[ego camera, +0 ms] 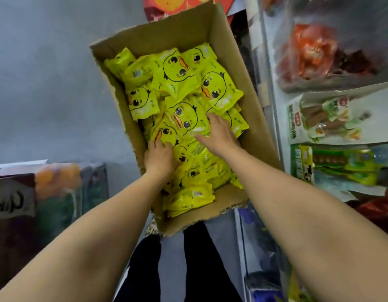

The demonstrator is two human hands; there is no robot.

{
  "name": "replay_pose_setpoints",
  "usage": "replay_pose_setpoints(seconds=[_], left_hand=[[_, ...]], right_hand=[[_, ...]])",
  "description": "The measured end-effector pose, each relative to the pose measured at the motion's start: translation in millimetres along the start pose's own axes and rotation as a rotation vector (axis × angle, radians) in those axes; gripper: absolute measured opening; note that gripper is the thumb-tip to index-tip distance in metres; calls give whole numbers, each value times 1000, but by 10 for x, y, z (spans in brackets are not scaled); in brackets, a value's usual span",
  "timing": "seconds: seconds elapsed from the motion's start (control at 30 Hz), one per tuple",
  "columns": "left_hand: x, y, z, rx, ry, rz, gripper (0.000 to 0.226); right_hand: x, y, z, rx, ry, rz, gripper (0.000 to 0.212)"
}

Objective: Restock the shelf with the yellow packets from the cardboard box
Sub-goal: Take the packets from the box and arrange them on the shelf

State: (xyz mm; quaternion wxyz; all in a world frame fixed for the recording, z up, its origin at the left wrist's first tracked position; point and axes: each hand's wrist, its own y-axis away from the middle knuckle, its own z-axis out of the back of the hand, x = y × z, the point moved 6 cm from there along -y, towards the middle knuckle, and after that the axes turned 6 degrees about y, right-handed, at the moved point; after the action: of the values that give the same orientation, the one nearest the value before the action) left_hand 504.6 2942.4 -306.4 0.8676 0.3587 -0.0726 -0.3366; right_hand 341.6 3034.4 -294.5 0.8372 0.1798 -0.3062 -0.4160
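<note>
barely begun: both hands, left hand (159,156) and right hand (218,134), spread flat on yellow packets (184,83) beneath them, gripping none, cardboard box (252,110) full.

The open top of the cardboard box (252,110) left clear access from above, though yellow packets (180,75) covered nearly its whole floor. A shelf (273,99) crowded with wrapped goods (326,118) stood just beside its right wall, while bare grey floor (47,83) lay open on the left.
</note>
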Motion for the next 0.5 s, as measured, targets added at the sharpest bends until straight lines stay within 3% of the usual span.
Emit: replay_pose_setpoints(seconds=[0.23,0.5], left_hand=[[41,-153,64,-22,-39,24,56],[46,-119,18,120,81,84,56]], right_hand=[[104,-348,-101,9,-169,-155,93],[212,-326,-293,5,-288,-205,54]])
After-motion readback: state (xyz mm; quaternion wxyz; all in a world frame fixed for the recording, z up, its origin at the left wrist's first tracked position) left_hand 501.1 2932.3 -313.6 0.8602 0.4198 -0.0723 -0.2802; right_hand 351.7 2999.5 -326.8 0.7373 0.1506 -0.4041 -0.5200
